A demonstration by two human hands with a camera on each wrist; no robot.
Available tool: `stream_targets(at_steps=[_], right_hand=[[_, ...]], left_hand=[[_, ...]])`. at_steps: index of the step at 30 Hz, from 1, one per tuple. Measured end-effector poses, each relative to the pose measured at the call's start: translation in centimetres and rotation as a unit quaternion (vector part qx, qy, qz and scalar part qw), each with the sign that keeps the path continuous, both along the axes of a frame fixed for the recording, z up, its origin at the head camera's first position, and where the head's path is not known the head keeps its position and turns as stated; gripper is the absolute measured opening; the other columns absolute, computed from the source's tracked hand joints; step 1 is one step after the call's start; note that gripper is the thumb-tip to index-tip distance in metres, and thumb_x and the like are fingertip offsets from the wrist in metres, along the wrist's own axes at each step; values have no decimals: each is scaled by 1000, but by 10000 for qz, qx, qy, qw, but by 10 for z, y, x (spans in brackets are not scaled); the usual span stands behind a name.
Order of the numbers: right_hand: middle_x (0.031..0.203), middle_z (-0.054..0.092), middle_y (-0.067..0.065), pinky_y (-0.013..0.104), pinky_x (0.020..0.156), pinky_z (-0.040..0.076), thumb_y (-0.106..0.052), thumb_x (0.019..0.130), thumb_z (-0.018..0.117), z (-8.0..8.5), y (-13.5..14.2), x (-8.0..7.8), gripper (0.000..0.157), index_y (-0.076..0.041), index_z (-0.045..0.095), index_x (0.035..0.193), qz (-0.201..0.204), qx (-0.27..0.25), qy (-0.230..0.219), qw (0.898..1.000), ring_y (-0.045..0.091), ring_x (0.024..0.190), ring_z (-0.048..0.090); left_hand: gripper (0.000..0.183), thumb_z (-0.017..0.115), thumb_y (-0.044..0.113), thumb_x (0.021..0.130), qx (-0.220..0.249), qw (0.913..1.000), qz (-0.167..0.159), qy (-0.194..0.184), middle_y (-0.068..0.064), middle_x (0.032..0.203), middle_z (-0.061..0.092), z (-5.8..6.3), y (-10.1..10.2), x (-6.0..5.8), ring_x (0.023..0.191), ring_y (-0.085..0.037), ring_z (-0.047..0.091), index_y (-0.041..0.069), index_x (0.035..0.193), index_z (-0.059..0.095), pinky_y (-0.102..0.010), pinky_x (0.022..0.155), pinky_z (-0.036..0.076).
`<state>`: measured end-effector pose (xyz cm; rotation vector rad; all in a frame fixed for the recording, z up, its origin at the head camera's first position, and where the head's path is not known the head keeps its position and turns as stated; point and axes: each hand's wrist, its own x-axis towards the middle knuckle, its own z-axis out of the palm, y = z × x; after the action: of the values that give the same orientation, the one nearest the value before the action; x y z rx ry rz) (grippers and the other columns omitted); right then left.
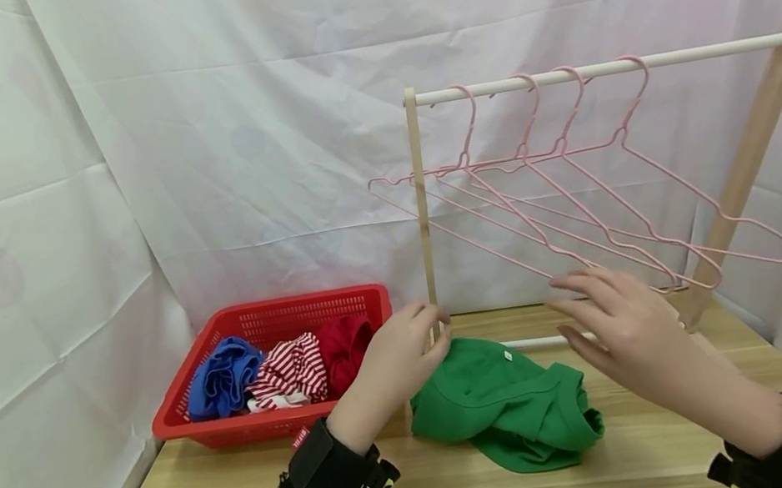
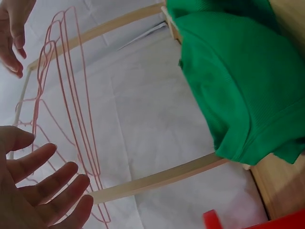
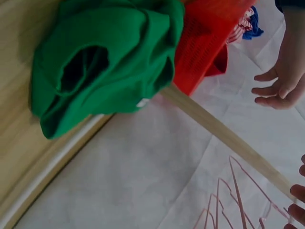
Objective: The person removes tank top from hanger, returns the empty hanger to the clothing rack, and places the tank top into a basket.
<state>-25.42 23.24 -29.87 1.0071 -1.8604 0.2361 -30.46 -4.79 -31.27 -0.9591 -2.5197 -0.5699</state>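
Observation:
A crumpled green garment lies on the wooden table in front of the rack, a small white tag at its upper edge. Above its left end hovers my left hand, fingers loosely bent; the left wrist view shows them spread and holding nothing. To the garment's upper right is my right hand, also holding nothing, its fingers relaxed and apart. In the right wrist view a dark opening shows in the green cloth. Several pink hangers hang behind the hands.
At the left stands a red plastic basket with a blue garment, a red-and-white striped one and a dark red one. A wooden rack with a white rail stands at the right. White cloth surrounds the table.

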Motion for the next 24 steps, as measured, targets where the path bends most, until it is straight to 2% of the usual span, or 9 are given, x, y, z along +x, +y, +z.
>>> stream_targets(at_steps=[6,13,14,16,18,21,24], right_hand=[[109,65,16,48,86,44,-32,105,40,-24,-7,-3,43,-2,70,105,234,299,-292,9989,38,102,59],[116,62,11,48,89,45,-38,105,33,-50,-9,-2,48,-6,68,109,94,855,-1249,9884,34,107,56],[116,62,11,49,89,46,-38,104,35,-54,-9,-2,46,-6,68,108,92,950,-1320,9867,33,107,56],[116,62,9,49,87,47,-32,100,53,-61,-10,-3,30,-7,69,106,94,1156,-1441,9827,32,107,57],[114,63,8,48,86,48,-24,90,70,-67,-11,-4,21,-9,70,103,54,1326,-1514,9795,31,107,58],[111,63,7,47,87,48,-15,70,84,-74,-13,-4,35,-10,71,102,-57,1571,-1686,9731,28,106,58],[108,64,5,46,83,50,-19,71,85,-78,-13,-3,34,-12,71,101,-232,1836,-1903,9641,26,102,59]], left_hand=[[20,62,25,96,-663,9977,41,128,-1,105,65,-13,4,4,95,-15,64,12,110,65,-28,77,53],[24,61,28,97,-1182,9928,-2,210,0,106,66,-36,10,3,95,-14,64,13,115,65,-27,76,53],[24,61,28,97,-1264,9917,-16,247,-1,106,66,-39,11,3,94,-14,64,12,114,66,-26,75,53],[24,62,28,96,-1446,9888,-45,355,0,104,66,-46,13,2,90,-13,64,12,113,66,-24,71,53],[25,62,29,96,-1666,9846,-61,529,0,102,66,-52,14,2,86,-12,64,12,114,66,-23,68,52],[28,63,31,95,-1939,9782,-103,738,-1,100,66,-58,16,2,84,-11,64,12,115,64,-23,69,52],[33,63,35,94,-2158,9735,-110,754,-1,102,66,-63,16,0,90,-13,63,13,118,63,-25,74,52]])
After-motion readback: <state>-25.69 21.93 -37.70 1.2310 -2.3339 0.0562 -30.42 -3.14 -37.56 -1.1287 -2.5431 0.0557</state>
